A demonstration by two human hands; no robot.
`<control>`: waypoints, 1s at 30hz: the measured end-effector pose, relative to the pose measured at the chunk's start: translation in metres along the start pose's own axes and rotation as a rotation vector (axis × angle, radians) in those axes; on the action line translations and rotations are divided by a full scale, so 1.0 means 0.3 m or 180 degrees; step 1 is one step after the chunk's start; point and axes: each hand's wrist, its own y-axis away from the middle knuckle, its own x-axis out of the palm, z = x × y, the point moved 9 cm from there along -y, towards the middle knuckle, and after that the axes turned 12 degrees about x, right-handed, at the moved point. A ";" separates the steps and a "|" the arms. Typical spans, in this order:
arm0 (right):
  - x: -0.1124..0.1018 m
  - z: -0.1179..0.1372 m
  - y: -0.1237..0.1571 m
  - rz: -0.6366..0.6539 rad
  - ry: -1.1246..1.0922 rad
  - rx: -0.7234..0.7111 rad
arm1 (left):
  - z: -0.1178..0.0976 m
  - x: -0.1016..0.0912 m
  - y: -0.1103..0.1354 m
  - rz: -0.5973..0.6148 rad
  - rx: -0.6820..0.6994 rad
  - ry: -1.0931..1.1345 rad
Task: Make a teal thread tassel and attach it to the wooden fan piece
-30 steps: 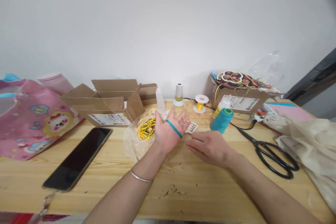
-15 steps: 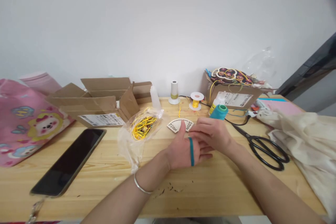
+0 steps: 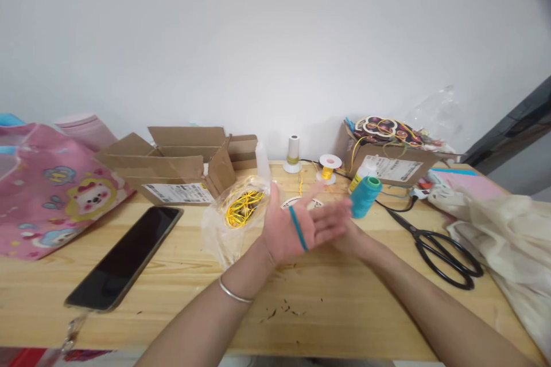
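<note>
Bare table (image 3: pixel 344 309) lay open along the near edge. A phone (image 3: pixel 124 258) blocked the left and scissors (image 3: pixel 419 234) the right, while a bag (image 3: pixel 232 218), spool (image 3: pixel 365 198) and boxes (image 3: pixel 172 169) crowded the back.

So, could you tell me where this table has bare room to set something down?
Bare wood: between the phone and the left forearm, and between that and the right forearm in front. Crowded: cardboard box, bagged cord, teal cone behind; scissors, cloth right.

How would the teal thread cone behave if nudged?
The teal thread cone stands upright and tall for its base, so it likely tips easily. Its round body would probably roll. Wound thread looks grippy, not slippery.
</note>
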 end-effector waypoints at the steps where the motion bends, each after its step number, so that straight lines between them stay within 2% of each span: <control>1: 0.011 0.017 0.005 0.0016 0.0210 -0.0133 | -0.054 -0.019 -0.011 -0.0224 0.0430 -0.0057; 4: 0.043 0.059 0.024 0.0097 0.1005 -0.0565 | -0.156 -0.086 -0.016 -0.0778 0.1133 -0.0178; 6: 0.036 0.078 0.033 -0.0104 0.1527 -0.0743 | -0.188 -0.121 -0.014 -0.0986 0.1344 -0.0159; 9: 0.001 0.107 0.045 -0.0424 0.1750 -0.0838 | -0.193 -0.156 -0.010 -0.1205 0.1402 -0.0080; 12: -0.031 0.155 0.066 -0.0624 0.1693 -0.1105 | -0.168 -0.160 -0.012 -0.1218 0.1304 -0.0069; 14: -0.054 0.183 0.077 -0.0726 0.1624 -0.1264 | -0.135 -0.155 -0.014 -0.1148 0.1122 -0.0084; 16: -0.080 0.194 0.074 -0.0776 0.1536 -0.1265 | -0.072 -0.146 -0.015 -0.1072 0.0709 -0.0062; 19: -0.119 0.177 0.049 -0.0742 0.1296 -0.1084 | 0.048 -0.110 -0.005 -0.0807 -0.0071 0.0061; 22: -0.161 0.143 0.024 -0.0771 0.0912 -0.0920 | 0.137 -0.060 0.011 -0.0461 -0.0569 0.0179; 26: -0.200 0.094 -0.001 -0.0788 0.0295 -0.0717 | 0.192 -0.034 0.031 -0.0297 -0.0947 0.0200; 30: -0.191 0.037 -0.025 -0.0652 -0.0147 -0.0402 | 0.218 -0.003 0.056 0.0099 -0.1327 0.0142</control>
